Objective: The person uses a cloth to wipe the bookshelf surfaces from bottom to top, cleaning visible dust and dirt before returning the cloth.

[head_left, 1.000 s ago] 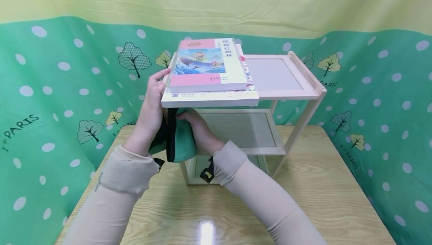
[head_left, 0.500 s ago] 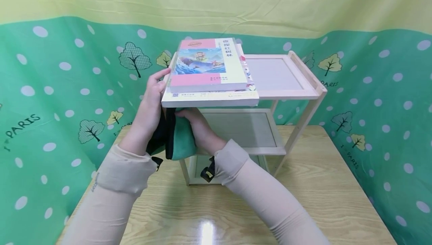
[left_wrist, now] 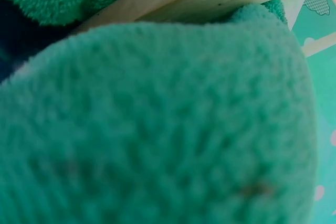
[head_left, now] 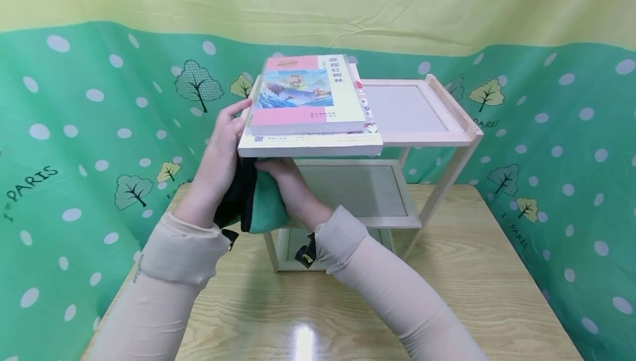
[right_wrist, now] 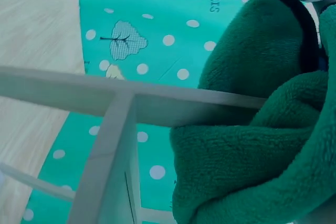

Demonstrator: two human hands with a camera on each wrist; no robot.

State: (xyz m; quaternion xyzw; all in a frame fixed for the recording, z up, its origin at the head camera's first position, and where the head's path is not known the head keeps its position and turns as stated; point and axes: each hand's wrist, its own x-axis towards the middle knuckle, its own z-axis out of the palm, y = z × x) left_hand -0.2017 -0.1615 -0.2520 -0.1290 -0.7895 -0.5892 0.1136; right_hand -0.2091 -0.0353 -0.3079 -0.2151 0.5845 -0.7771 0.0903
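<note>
A green plush cloth (head_left: 267,206) with black edging hangs below the books at the shelf's left side. My right hand (head_left: 294,187) pinches it, thumb on top, its fingertips hidden under the books. My left hand (head_left: 218,154) is raised along the left edge of the book stack, its fingers bent and partly hidden, and appears to grip the cloth's other side. Close up, the cloth (left_wrist: 157,124) fills most of the left wrist view. In the right wrist view the folded cloth (right_wrist: 241,166) lies around a wooden rail (right_wrist: 173,103).
A pink book (head_left: 298,118) lies on a larger white-edged book (head_left: 318,150) atop the pale wooden shelf (head_left: 422,141). Lower tiers (head_left: 355,190) sit beneath. The shelf stands on a wood-grain table (head_left: 447,295), with a polka-dot curtain (head_left: 99,146) behind and beside it.
The cloth's lower edge has risen slightly, and its black edging has shifted a little left. My left wrist has moved slightly left; the books and shelf stay in place.
</note>
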